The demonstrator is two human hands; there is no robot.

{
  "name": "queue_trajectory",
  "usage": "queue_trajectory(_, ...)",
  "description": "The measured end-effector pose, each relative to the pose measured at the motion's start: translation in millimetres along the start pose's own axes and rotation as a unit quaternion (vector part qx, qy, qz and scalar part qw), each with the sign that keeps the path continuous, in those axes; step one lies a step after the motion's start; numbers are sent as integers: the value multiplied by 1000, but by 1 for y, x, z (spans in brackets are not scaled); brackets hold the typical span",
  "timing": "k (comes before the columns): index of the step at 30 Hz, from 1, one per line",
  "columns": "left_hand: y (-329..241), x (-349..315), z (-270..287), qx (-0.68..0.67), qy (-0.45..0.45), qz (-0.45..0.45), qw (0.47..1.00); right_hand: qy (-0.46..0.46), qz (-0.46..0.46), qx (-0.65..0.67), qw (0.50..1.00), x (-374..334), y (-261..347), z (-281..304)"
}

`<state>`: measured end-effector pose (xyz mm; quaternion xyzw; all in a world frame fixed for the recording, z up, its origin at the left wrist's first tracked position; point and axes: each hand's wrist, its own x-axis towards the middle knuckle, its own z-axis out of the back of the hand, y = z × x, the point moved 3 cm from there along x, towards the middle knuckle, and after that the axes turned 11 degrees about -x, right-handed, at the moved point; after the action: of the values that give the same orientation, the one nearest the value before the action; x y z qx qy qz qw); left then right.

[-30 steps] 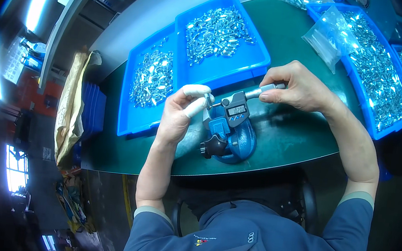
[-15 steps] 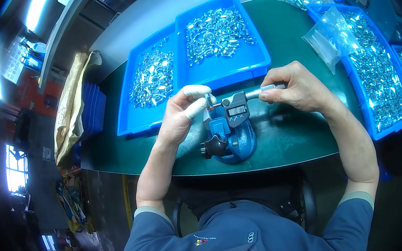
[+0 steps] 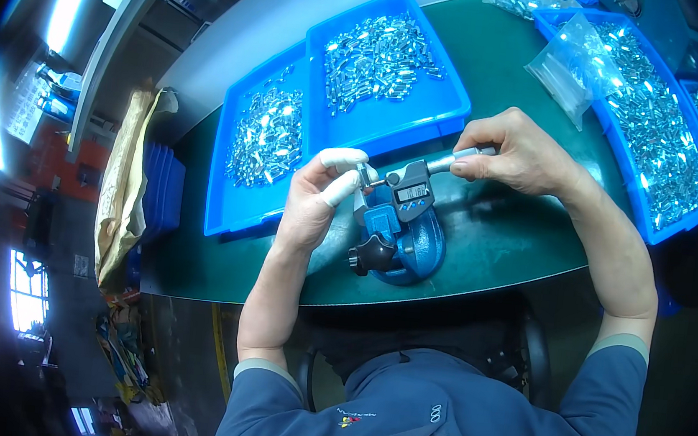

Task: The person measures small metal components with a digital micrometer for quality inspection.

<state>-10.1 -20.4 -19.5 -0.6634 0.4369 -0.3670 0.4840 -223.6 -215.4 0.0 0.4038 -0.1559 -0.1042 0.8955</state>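
A digital micrometer (image 3: pixel 412 192) with a small screen is clamped in a blue stand (image 3: pixel 422 246) that has a black knob. My right hand (image 3: pixel 516 154) pinches the micrometer's thimble end between thumb and fingers. My left hand (image 3: pixel 323 186), with white coverings on its thumb and a finger, is closed on a small shiny metal part (image 3: pixel 363 174) at the measuring jaws. The fingertips hide much of that part.
Beyond the stand lie two blue trays (image 3: pixel 453 114) of small metal parts. At right, another blue bin (image 3: pixel 696 215) is filled with such pieces, a clear plastic bag (image 3: pixel 566 75) on its edge. Stacked blue trays (image 3: pixel 164 187) and a brown paper sack (image 3: pixel 122 188) stand at left.
Both hands keep practically the same place and grip at the micrometer. No part has visibly been taken or let go.
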Motion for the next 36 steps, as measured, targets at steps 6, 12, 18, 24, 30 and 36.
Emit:
queue_trajectory(6,1,1,-1,15,-7,-9,1000,-1,10,-4,1000,-1,0,1)
queue_trajectory(12,-3,1,1,44,-23,-46,998,-4,21,-3,1000,0,-2,0)
queue_trajectory(18,-46,14,58,245,-156,-195,937,-4,32,-11,999,-1,-4,1)
queue_trajectory(24,-67,45,67,567,-182,-294,747,2,33,-20,999,0,-3,1)
queue_trajectory(30,-25,118,34,706,-40,-103,700,0,28,-19,999,0,-5,1)
queue_trajectory(36,-4,139,39,773,31,-154,614,0,37,-8,999,0,-2,0)
